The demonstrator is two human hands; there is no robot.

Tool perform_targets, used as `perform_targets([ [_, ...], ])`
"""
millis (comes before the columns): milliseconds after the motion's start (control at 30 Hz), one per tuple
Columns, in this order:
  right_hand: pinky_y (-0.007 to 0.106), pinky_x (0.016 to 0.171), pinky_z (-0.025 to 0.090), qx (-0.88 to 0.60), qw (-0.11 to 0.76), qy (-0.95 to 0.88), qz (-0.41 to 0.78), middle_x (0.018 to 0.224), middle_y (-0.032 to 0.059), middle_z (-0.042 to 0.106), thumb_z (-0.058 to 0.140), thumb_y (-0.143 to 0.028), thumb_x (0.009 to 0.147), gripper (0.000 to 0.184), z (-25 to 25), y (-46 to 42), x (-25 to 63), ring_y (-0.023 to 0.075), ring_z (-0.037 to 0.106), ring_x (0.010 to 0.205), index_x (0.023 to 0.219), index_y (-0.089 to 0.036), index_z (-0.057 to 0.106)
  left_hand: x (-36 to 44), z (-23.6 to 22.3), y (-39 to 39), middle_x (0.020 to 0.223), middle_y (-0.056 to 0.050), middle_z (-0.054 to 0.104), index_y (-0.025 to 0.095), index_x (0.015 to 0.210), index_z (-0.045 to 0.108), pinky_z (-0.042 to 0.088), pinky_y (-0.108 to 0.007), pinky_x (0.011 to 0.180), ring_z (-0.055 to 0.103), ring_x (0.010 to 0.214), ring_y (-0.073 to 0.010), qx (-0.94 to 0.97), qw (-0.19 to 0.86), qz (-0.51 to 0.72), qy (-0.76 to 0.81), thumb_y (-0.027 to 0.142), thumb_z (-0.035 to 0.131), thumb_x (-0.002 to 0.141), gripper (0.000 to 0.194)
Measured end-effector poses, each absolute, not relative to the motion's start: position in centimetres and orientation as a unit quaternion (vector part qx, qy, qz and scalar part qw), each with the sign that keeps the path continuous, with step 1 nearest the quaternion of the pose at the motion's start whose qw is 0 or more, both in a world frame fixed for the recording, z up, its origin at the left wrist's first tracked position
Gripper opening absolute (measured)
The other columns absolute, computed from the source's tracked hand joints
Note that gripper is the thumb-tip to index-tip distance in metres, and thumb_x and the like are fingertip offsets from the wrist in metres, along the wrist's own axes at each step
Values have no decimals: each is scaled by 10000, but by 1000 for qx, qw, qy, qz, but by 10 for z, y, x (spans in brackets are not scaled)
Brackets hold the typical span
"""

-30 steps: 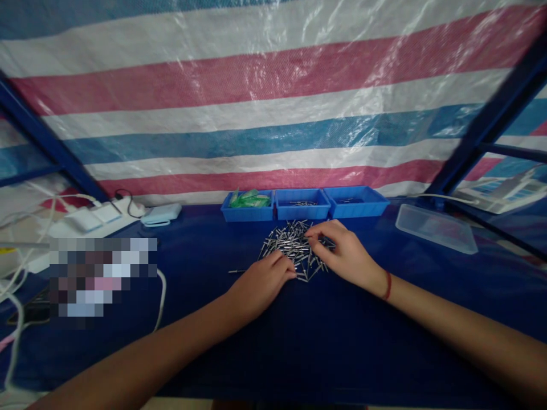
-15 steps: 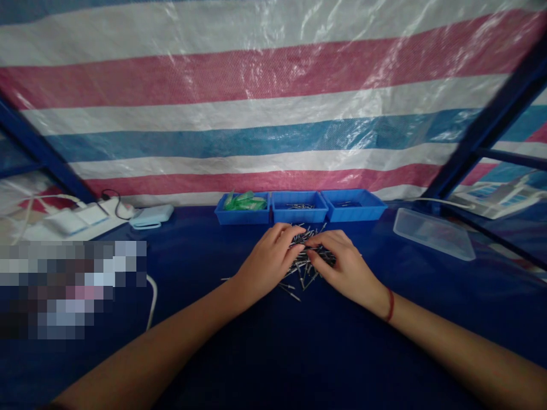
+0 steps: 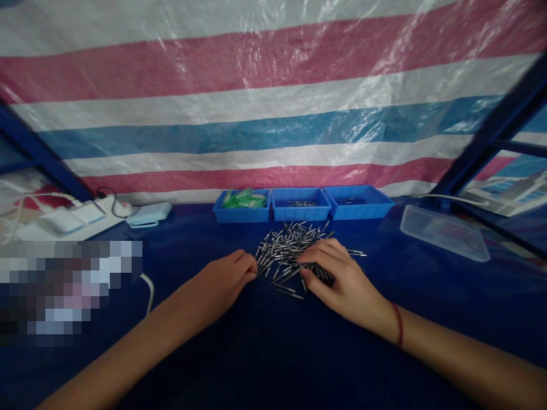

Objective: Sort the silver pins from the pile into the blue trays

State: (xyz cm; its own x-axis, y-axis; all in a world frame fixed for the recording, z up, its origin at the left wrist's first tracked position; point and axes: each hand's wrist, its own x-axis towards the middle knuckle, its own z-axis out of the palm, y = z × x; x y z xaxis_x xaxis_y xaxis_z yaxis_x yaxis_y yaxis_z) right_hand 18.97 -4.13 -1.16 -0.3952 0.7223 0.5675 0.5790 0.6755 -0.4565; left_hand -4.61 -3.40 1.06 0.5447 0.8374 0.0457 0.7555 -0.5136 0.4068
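So we had a messy heap of thin metal pins point(image 3: 277, 247) on the blue table point(image 3: 273, 353), right in front of the three blue bins. Our left hand point(image 3: 233, 276) was down at the heap's left edge with its fingers curled in, and honestly we couldn't tell if it had a pin pinched or not. Our right hand point(image 3: 337, 276), the one with the red bracelet point(image 3: 399, 324), arched over the right side of the heap, thumb and fingertips apart, pins showing under it. A couple of strays stuck out past its far side, and a few more lay at the near edge.

As for the bins, the left bin point(image 3: 241, 216) had some green plastic point(image 3: 244, 199) in it, the middle bin point(image 3: 301, 214) held a small bunch of pins, and the right bin point(image 3: 363, 211) had a few dark bits, too small to make out.
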Motion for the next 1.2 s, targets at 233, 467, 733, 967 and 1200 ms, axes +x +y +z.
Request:
perform_targets([
  [233,315,737,425,-360,405,-824,163,808,7,644,520,-209,840,92,-5,-52,190,145,559,779,849,-218,611,18,13,-38,747,1,614,173,867,554,486,-231,619,589,657,-111,723,431,368,395,286,494,842,130],
  [467,284,682,451,-381,429,-793,203,783,16,626,535,-210,830,76,-12,-53,191,132,567,747,848,-201,609,26,0,-40,838,-18,652,163,891,593,507,-239,674,617,726,-120,663,442,440,415,302,549,810,166],
  [733,275,670,447,-372,426,-800,199,767,10,624,532,-194,826,74,-11,-56,186,126,564,735,828,-197,606,22,-6,-47,823,-9,655,172,908,606,502,-221,644,621,716,-117,672,421,450,412,304,544,823,169],
  [967,275,665,440,-385,426,-794,198,748,-2,618,536,-203,824,70,-10,-55,187,120,558,712,804,-198,604,23,-7,-47,847,-6,661,178,913,606,513,-214,673,629,751,-110,668,429,462,396,300,539,831,162],
  [1200,253,647,446,-410,442,-770,208,745,-11,601,548,-205,813,48,-12,-53,187,108,558,682,810,-195,595,21,-8,-45,861,-11,651,180,922,606,511,-223,678,621,748,-110,678,400,466,404,300,526,841,165],
])
